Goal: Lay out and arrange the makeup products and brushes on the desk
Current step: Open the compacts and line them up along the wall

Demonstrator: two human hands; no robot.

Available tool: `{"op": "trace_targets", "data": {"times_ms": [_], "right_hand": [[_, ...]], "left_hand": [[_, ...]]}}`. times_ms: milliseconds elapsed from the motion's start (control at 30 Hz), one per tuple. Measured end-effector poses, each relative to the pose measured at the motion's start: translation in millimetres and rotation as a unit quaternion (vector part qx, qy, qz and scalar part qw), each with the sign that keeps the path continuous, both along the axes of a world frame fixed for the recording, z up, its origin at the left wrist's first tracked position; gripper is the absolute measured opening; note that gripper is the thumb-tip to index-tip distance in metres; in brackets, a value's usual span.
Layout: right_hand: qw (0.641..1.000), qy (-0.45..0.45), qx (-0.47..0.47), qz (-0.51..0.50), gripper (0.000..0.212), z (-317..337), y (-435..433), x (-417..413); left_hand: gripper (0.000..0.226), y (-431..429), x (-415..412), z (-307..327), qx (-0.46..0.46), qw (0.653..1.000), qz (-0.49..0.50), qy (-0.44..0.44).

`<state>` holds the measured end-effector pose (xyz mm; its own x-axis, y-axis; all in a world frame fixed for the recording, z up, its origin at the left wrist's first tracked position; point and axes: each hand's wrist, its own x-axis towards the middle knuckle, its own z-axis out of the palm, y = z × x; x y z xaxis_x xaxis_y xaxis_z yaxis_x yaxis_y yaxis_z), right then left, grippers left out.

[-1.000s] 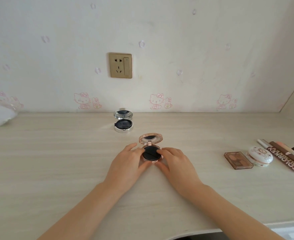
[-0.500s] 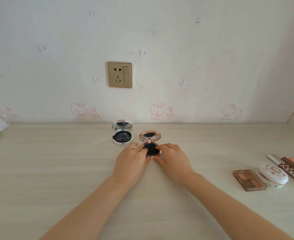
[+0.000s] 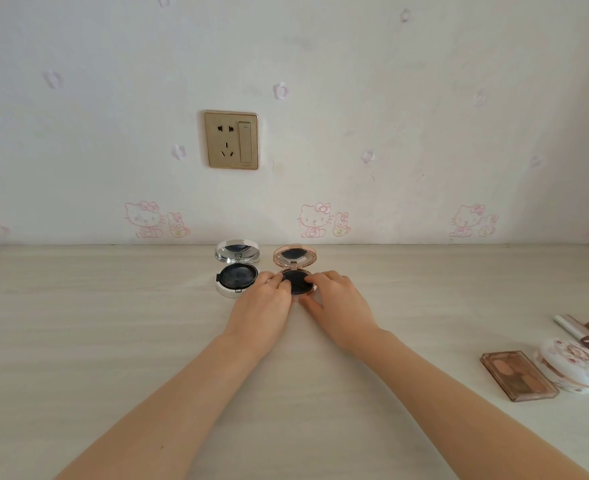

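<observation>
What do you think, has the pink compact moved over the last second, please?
Yes. The pink compact slid toward the wall and now sits level with the silver compact, just right of it.

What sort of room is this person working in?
Most likely a bedroom or home dressing corner. A pale wooden desk stands against wallpaper printed with pink cartoon cats, below a gold wall socket, and makeup lies on it: a silver compact, a rose-gold compact and an eyeshadow palette.
</observation>
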<state>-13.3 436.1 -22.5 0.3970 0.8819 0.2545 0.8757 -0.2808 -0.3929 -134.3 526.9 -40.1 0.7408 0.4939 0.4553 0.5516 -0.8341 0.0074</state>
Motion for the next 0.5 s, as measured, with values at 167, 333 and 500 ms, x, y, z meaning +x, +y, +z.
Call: {"op": "trace_targets", "data": {"times_ms": [167, 333, 500], "right_hand": [[1.000, 0.002, 0.000, 0.007, 0.039, -0.2, -1.9, 0.4], [1.000, -0.012, -0.013, 0.016, 0.046, 5.7, -20.9, 4.0], [0.999, -0.032, -0.016, -0.003, 0.045, 15.8, -66.2, 18.6]], "left_hand": [[0.016, -1.6, 0.2, 1.8, 0.007, 1.000, -0.002, -0.014], [0.024, -16.8, -5.8, 8.3, 0.002, 1.000, -0.011, -0.024], [0.036, -53.4, -5.3, 19.1, -0.054, 0.997, -0.033, -0.034]]}}
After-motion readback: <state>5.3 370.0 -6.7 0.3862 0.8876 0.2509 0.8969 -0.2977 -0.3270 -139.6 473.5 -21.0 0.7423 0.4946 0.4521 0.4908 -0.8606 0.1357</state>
